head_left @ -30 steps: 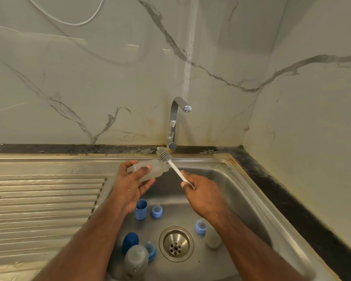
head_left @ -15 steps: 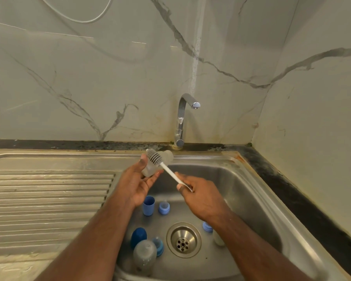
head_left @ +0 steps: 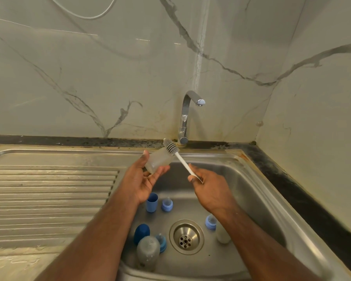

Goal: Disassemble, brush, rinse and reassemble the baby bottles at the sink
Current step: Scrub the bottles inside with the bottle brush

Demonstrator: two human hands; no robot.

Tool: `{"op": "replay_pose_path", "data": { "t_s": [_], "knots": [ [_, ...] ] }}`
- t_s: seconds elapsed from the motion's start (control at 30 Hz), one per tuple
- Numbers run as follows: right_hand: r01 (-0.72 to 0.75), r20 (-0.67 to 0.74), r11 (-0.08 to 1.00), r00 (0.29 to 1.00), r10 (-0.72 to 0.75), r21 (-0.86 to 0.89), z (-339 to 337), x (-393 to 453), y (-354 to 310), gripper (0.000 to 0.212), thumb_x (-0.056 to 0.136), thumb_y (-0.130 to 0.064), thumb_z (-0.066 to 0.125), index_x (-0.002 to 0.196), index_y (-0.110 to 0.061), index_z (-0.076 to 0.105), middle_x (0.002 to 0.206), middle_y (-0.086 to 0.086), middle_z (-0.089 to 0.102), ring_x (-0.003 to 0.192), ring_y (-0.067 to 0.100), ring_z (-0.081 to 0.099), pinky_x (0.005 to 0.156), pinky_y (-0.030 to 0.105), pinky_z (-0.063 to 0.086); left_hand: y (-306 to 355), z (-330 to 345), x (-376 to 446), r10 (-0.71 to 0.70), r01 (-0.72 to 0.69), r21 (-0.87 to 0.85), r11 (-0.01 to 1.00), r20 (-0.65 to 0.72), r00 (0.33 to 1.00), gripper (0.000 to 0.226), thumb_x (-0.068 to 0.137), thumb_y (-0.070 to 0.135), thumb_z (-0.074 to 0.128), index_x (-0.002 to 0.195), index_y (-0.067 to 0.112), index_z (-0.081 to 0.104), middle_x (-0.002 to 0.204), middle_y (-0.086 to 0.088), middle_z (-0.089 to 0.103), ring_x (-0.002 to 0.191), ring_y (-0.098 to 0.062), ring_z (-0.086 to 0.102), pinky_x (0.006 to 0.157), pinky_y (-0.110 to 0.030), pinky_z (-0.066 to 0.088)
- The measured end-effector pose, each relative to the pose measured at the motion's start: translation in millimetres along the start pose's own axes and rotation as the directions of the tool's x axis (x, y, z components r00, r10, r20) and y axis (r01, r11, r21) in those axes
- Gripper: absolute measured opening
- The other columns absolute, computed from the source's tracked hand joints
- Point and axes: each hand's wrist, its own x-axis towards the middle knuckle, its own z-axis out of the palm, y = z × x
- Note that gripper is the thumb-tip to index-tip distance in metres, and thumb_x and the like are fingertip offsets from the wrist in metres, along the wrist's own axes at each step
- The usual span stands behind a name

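My left hand (head_left: 145, 179) holds a clear baby bottle body (head_left: 158, 160) over the sink, thumb on top and fingers under it, its mouth pointing to the upper right. My right hand (head_left: 208, 186) grips the white handle of a bottle brush (head_left: 181, 160). The brush's grey bristle head (head_left: 170, 146) lies at the bottle's mouth, outside it. On the basin floor lie a light blue cap (head_left: 152, 202), a blue collar with teat (head_left: 167, 204), a dark blue cap (head_left: 141, 233), another clear bottle (head_left: 148, 253) and a bottle with a blue collar (head_left: 221, 234).
The steel sink basin (head_left: 257, 199) has a drain (head_left: 186, 236) in the middle. A chrome tap (head_left: 187, 116) stands behind it with no water running. A ribbed draining board (head_left: 49, 195) lies to the left. Marble walls close the back and right.
The brush head has come out of the bottle and now sits at its mouth. Both hands have stayed above the basin; the view has shifted slightly.
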Motion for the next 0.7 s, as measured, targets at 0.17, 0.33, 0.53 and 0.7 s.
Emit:
{"op": "replay_pose_path", "data": {
  "t_s": [0.17,0.33,0.53,0.7],
  "knots": [
    [0.072,0.089,0.997,0.993,-0.073,0.017,3,-6,-4,0.042,0.101,-0.039,0.054,0.143,-0.040,0.050,0.129,-0.018,0.064,0.092,0.001,0.060,0.080,0.016,0.046,3,-2,1,-0.002,0.002,-0.083,0.997,-0.001,1.000,0.049,0.095,0.033,0.069,0.126,-0.002,0.057,0.115,-0.030,0.069,0.096,-0.038,0.075,0.066,-0.032,0.065],
    [-0.016,0.006,1.000,1.000,0.016,0.003,-5,4,5,0.042,0.103,-0.037,0.051,0.145,-0.036,0.051,0.110,-0.010,0.068,0.085,0.004,0.058,0.073,0.019,0.044,3,-5,2,-0.033,0.033,0.007,0.999,-0.032,0.999,0.049,0.095,0.041,0.068,0.120,0.000,0.059,0.112,-0.029,0.070,0.084,-0.029,0.077,0.065,-0.028,0.064],
    [-0.002,0.008,1.000,1.000,0.002,0.020,-5,6,7,0.042,0.103,-0.038,0.051,0.145,-0.034,0.051,0.105,-0.010,0.068,0.083,0.004,0.058,0.074,0.020,0.044,1,-5,5,-0.025,0.028,0.067,0.997,-0.041,0.999,0.048,0.093,0.045,0.069,0.120,0.006,0.059,0.113,-0.024,0.070,0.089,-0.026,0.071,0.076,-0.027,0.055],
    [0.007,0.001,0.999,1.000,-0.007,0.054,-5,3,4,0.039,0.103,-0.038,0.051,0.142,-0.036,0.053,0.093,-0.013,0.064,0.077,0.001,0.055,0.067,0.017,0.039,4,-5,3,-0.037,0.037,-0.020,0.999,0.013,0.999,0.044,0.097,0.032,0.065,0.131,0.006,0.053,0.123,-0.029,0.063,0.078,-0.029,0.074,0.065,-0.025,0.060]
  ]
}}
